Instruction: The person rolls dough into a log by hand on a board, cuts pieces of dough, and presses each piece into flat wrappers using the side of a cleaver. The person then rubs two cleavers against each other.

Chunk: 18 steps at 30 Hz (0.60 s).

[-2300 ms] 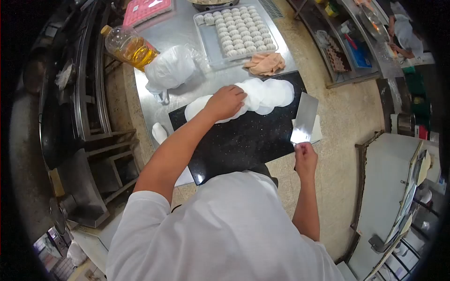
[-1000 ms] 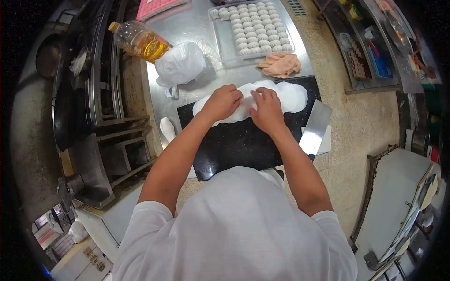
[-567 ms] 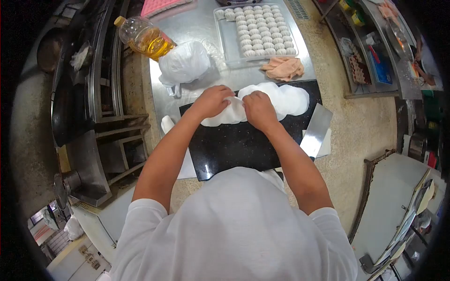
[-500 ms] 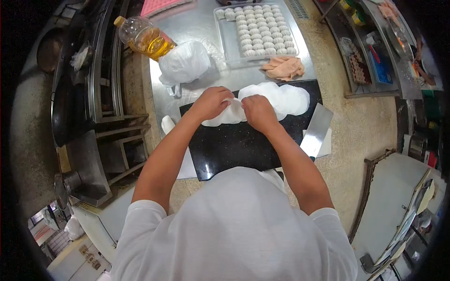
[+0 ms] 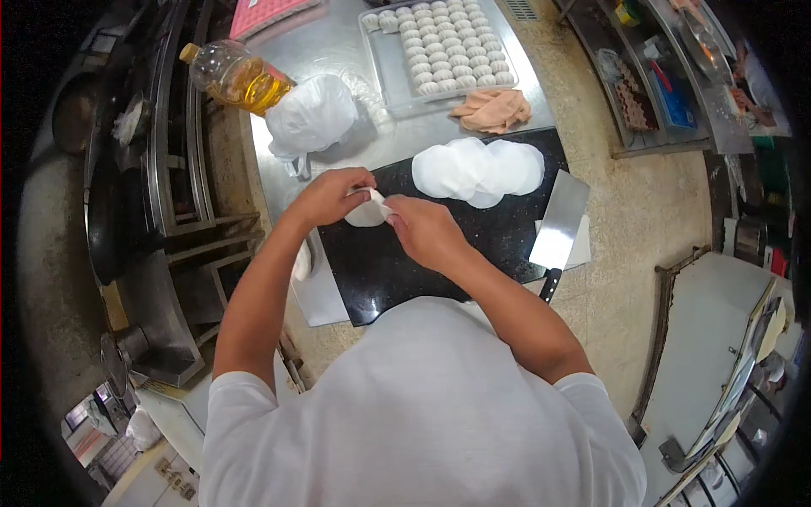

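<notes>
Over the left part of a black board (image 5: 397, 275), my left hand (image 5: 332, 196) pinches the edge of a thin white dough wrapper (image 5: 366, 215). My right hand (image 5: 425, 230) grips the same wrapper from the other side, its fingers closed near the upper edge. Part of the wrapper is hidden by my fingers. A cluster of overlapping round dough wrappers (image 5: 477, 173) lies flat on the board to the right, apart from both hands. A cleaver (image 5: 562, 220) rests at the board's right edge, black handle toward me.
A clear tray (image 5: 384, 72) of pleated dumplings (image 5: 456, 51) stands at the back. Before it lies a crumpled orange cloth (image 5: 492, 111). An oil bottle (image 5: 241, 80) and a white plastic bag (image 5: 312, 116) are at the back left. Shelves (image 5: 650, 84) line the right side.
Both hands have moved left, away from the wrapper cluster, with a wrapper between them. The cluster now lies uncovered by my hands. The whole view has shifted slightly.
</notes>
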Motion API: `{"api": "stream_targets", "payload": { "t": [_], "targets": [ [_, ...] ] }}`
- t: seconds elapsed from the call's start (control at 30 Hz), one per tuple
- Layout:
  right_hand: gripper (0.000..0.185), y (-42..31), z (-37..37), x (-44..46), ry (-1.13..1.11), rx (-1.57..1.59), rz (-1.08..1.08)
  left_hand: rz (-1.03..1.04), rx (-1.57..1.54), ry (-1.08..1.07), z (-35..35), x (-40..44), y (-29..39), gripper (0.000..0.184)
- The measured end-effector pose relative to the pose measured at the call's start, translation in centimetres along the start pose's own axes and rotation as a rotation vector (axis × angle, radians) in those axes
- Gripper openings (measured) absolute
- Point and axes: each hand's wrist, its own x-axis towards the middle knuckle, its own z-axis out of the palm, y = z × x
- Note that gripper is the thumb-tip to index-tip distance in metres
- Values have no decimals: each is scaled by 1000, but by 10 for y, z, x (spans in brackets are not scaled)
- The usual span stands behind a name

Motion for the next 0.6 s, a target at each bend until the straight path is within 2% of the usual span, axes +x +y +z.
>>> {"api": "stream_targets", "payload": {
  "t": [0.03, 0.07, 0.17, 0.2, 0.27, 0.33, 0.4, 0.47, 0.5, 0.6],
  "targets": [
    [12, -9, -11, 0, 3, -3, 4, -35, -158, -9, -4, -6, 7, 24],
    [15, -19, -26, -1, -8, 63, 108, -72, -318, -18, -8, -9, 13, 24],
    [24, -24, -60, -7, 16, 208, 320, -13, -460, -78, -18, -2, 31, 28],
    [29, -20, -72, -10, 60, 288, 428, -11, -464, -72, -18, 7, 37, 28],
    [33, 2, -97, -15, 123, 344, 530, 146, -349, -69, -15, 40, 52, 30],
    [35, 45, -123, -20, 180, 459, 547, 136, -312, -139, -3, 85, 65, 34],
    [35, 101, -154, -24, 269, 93, 610, 280, -149, 187, 36, 125, 69, 36],
    [36, 124, -170, -34, 308, -504, 646, 240, -66, 236, 58, 142, 70, 37],
    [36, 121, -179, -33, 318, -510, 645, 192, 21, 288, 61, 152, 72, 37],
    [40, 110, -184, -38, 348, -319, 614, 130, 19, 298, 66, 152, 66, 36]
  ]
}}
